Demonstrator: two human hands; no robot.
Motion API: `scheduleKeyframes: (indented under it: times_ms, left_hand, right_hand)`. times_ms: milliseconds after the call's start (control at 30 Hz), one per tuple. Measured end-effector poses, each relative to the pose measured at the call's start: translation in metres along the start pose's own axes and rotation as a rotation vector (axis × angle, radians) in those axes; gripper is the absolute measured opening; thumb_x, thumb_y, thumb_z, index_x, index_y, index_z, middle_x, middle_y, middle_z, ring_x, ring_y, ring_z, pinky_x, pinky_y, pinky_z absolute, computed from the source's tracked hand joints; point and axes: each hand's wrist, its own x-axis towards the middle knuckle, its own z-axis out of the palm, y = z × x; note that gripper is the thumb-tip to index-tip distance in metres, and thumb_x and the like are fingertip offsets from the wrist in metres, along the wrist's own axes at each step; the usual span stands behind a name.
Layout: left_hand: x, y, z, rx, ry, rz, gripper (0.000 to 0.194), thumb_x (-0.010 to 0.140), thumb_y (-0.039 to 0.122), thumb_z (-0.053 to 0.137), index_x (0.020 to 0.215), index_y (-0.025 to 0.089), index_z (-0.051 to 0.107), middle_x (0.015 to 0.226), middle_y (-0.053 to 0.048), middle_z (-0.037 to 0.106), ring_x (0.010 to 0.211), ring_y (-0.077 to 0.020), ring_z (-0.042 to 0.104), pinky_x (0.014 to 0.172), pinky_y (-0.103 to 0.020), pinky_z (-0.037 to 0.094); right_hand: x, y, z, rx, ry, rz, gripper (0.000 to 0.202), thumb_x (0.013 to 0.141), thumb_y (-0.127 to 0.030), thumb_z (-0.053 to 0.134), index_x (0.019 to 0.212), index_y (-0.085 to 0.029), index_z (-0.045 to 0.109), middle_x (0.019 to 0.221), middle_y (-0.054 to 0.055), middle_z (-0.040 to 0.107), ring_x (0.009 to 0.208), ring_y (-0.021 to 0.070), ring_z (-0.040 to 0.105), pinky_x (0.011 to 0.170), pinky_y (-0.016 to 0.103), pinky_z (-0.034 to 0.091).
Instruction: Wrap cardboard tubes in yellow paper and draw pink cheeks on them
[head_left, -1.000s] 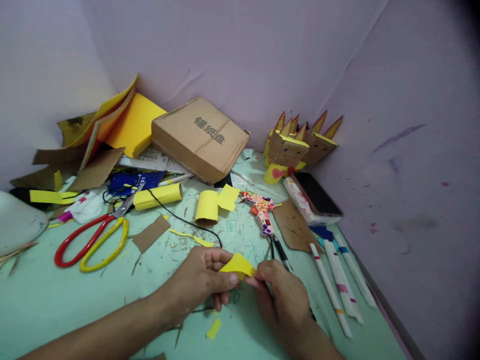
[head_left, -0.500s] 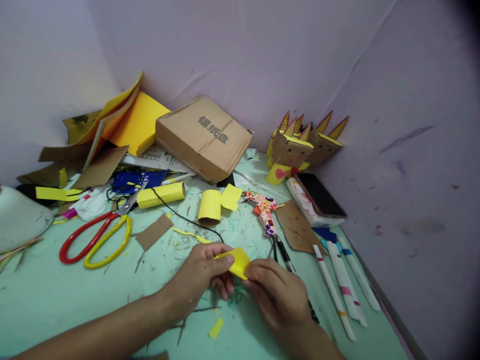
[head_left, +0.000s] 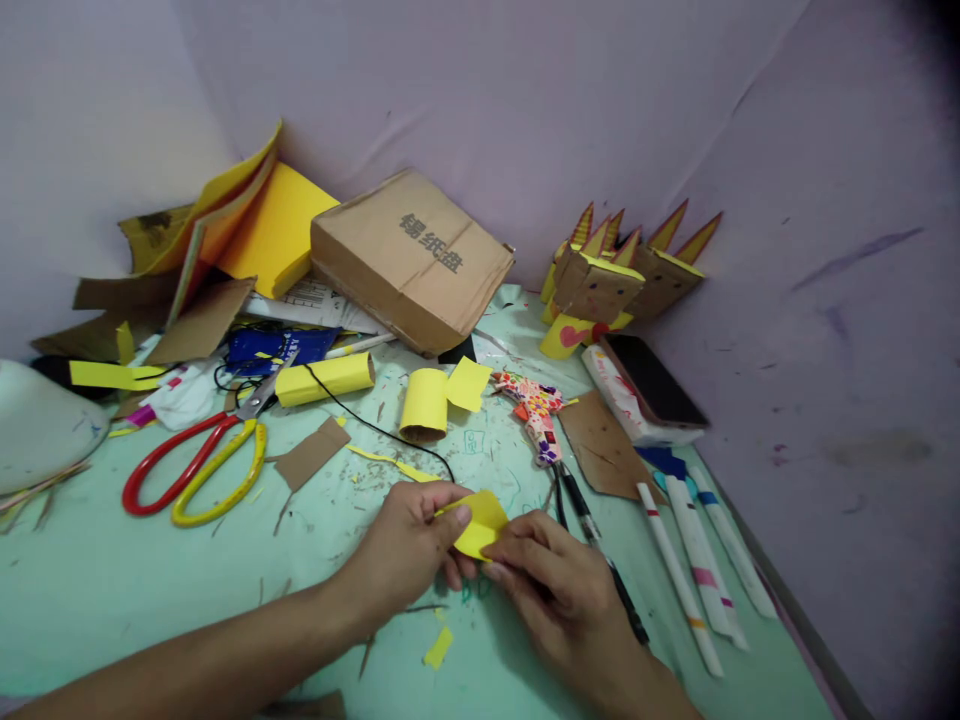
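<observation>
Between my hands is a small folded piece of yellow paper (head_left: 480,515), its crease running across the middle. My left hand (head_left: 412,545) pinches its left edge with the thumb on top. At the lower right corner, the fingertips of my right hand (head_left: 559,575) are closed on the same paper. Just beyond stands a short yellow paper-covered tube (head_left: 424,402), with a square yellow paper (head_left: 469,384) against its right side. A floral-patterned glue gun (head_left: 534,412) lies past my right hand. Below my hands is a yellow scrap (head_left: 438,648) on the green table cover.
Red-and-yellow-handled scissors (head_left: 217,450) lie left of a cardboard scrap (head_left: 311,453). A cardboard box (head_left: 409,260) leans at the back. Cardboard figures (head_left: 600,285) stand at the back right, behind a phone (head_left: 652,380). Several markers (head_left: 679,580) and a black pen (head_left: 581,505) lie right.
The yellow paper has opened along its crease, so more of its inner face shows. My right fingers have shifted slightly along its lower edge. The view has moved a little.
</observation>
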Motion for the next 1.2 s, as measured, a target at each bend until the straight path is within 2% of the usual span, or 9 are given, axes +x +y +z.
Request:
scheduleKeyframes:
  times_ms: [200, 367, 533, 700, 800, 867, 933, 1000, 1200]
  left_hand:
    - [0.0, -0.001, 0.003, -0.065, 0.024, 0.047, 0.028, 0.069, 0.04, 0.062, 0.07, 0.012, 0.064, 0.049, 0.0, 0.06, 0.041, -0.0086, 0.052, 0.043, -0.02, 0.042]
    - [0.0, 0.0, 0.004, -0.096, 0.017, 0.052, 0.026, 0.068, 0.038, 0.063, 0.069, 0.012, 0.065, 0.049, 0.0, 0.061, 0.041, -0.0086, 0.053, 0.043, -0.02, 0.042]
    - [-0.001, 0.001, 0.005, -0.081, 0.048, -0.001, 0.024, 0.065, 0.032, 0.065, 0.073, 0.01, 0.065, 0.047, 0.0, 0.062, 0.041, -0.0092, 0.054, 0.045, -0.021, 0.044]
    - [-0.002, 0.002, 0.008, -0.077, 0.036, -0.003, 0.02, 0.06, 0.025, 0.068, 0.071, 0.01, 0.063, 0.048, 0.001, 0.062, 0.043, -0.0089, 0.054, 0.046, -0.021, 0.046]
    - [-0.001, 0.005, 0.008, -0.085, 0.068, -0.04, 0.018, 0.06, 0.023, 0.067, 0.07, 0.01, 0.06, 0.044, 0.001, 0.061, 0.04, -0.0086, 0.053, 0.044, -0.02, 0.046]
    - [0.0, 0.006, 0.006, -0.105, 0.105, -0.066, 0.019, 0.06, 0.022, 0.066, 0.073, 0.011, 0.058, 0.044, 0.001, 0.062, 0.038, -0.0089, 0.053, 0.042, -0.02, 0.045]
    - [0.002, 0.007, 0.004, -0.14, 0.118, -0.08, 0.02, 0.058, 0.021, 0.065, 0.074, 0.012, 0.056, 0.044, 0.0, 0.063, 0.037, -0.0097, 0.054, 0.041, -0.02, 0.045]
    - [0.003, 0.007, 0.003, -0.167, 0.099, -0.095, 0.02, 0.056, 0.02, 0.064, 0.072, 0.012, 0.055, 0.044, 0.0, 0.063, 0.037, -0.0099, 0.053, 0.039, -0.02, 0.044]
    - [0.001, 0.007, 0.0, -0.146, 0.024, -0.103, 0.01, 0.056, 0.02, 0.06, 0.063, 0.013, 0.058, 0.035, 0.005, 0.052, 0.029, -0.0041, 0.039, 0.029, -0.013, 0.03]
  right_hand:
    - [0.007, -0.007, 0.003, 0.121, 0.143, 0.192, 0.014, 0.082, -0.02, 0.057, 0.071, -0.018, 0.065, 0.065, 0.001, 0.056, 0.056, 0.0127, 0.055, 0.05, 0.022, 0.044]
    - [0.008, -0.004, 0.005, 0.115, 0.19, 0.253, 0.016, 0.08, -0.024, 0.059, 0.067, -0.017, 0.063, 0.088, 0.008, 0.063, 0.068, 0.0152, 0.061, 0.054, 0.023, 0.047]
    - [0.008, -0.004, 0.008, 0.153, 0.135, 0.409, 0.022, 0.079, -0.03, 0.059, 0.062, -0.017, 0.06, 0.052, 0.0, 0.06, 0.046, 0.0123, 0.053, 0.044, 0.021, 0.041]
    - [0.008, -0.006, 0.01, 0.213, 0.129, 0.5, 0.023, 0.077, -0.031, 0.061, 0.06, -0.017, 0.057, 0.049, 0.0, 0.06, 0.044, 0.0119, 0.054, 0.04, 0.019, 0.041]
    - [0.006, -0.005, 0.008, 0.17, 0.153, 0.385, 0.014, 0.08, -0.026, 0.06, 0.069, -0.017, 0.059, 0.055, -0.001, 0.061, 0.047, 0.0118, 0.056, 0.044, 0.02, 0.045]
    - [0.005, -0.003, 0.005, 0.059, 0.201, 0.187, 0.004, 0.079, -0.02, 0.061, 0.08, -0.017, 0.062, 0.077, 0.005, 0.066, 0.065, 0.0155, 0.063, 0.057, 0.024, 0.052]
    - [0.004, -0.001, 0.003, -0.092, 0.226, -0.016, 0.015, 0.079, -0.015, 0.06, 0.092, -0.019, 0.064, 0.104, 0.011, 0.061, 0.088, 0.021, 0.063, 0.072, 0.032, 0.054]
    - [0.004, 0.002, 0.001, -0.191, 0.202, -0.133, 0.023, 0.08, -0.012, 0.058, 0.1, -0.022, 0.065, 0.113, 0.012, 0.056, 0.095, 0.0235, 0.061, 0.074, 0.035, 0.054]
    - [0.004, 0.007, 0.001, -0.199, 0.12, -0.173, 0.025, 0.083, -0.018, 0.061, 0.107, -0.022, 0.063, 0.106, 0.012, 0.058, 0.09, 0.0233, 0.06, 0.068, 0.034, 0.054]
